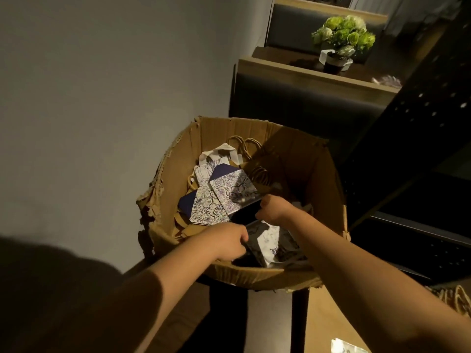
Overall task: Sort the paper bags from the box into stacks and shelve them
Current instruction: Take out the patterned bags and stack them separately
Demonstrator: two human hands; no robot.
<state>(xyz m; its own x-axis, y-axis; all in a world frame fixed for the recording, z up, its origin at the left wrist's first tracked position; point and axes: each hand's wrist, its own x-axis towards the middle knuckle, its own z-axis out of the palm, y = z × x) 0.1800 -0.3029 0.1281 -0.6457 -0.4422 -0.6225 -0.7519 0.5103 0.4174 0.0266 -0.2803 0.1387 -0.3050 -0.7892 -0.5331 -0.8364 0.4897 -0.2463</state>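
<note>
One torn cardboard box [178, 159] sits beside the wall, and both hands reach into it. Inside lie at least three flat patterned paper bags [224, 197] with white and purple markings and dark blue flaps, overlapping one another in the middle, over several plain brown paper bags [252, 151] whose twisted handles show toward the far side; the brown ones are too piled up to count. One more patterned bag [270, 240] lies near the closer wall of the box, between the two hands. The left hand [226, 242] has its fingers curled under, at the edge of that nearer bag, though whether they pinch it cannot be told. The right hand [274, 208] is also curled, its fingers tucked down against a dark bag [244, 212] in shadow; the grip itself is hidden. One potted plant [342, 39] stands on a ledge behind
</note>
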